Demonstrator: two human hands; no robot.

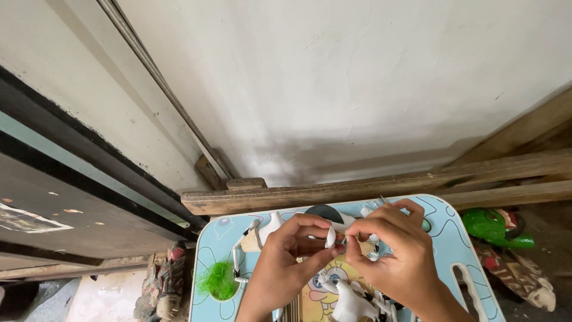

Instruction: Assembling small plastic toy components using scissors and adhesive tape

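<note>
Over blue table, hands pinching perhaps white piece

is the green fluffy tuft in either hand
No, the green tuft lies on the blue tray, left of the left hand.

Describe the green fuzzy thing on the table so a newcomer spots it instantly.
Start at the light blue cartoon-printed tabletop below the white wall. Go to its left side, left of the person's left hand, beside a thin white plastic strip. There lies a bright green tuft of grass-like fibres, the only soft, shaggy thing among hard white plastic pieces.
</note>
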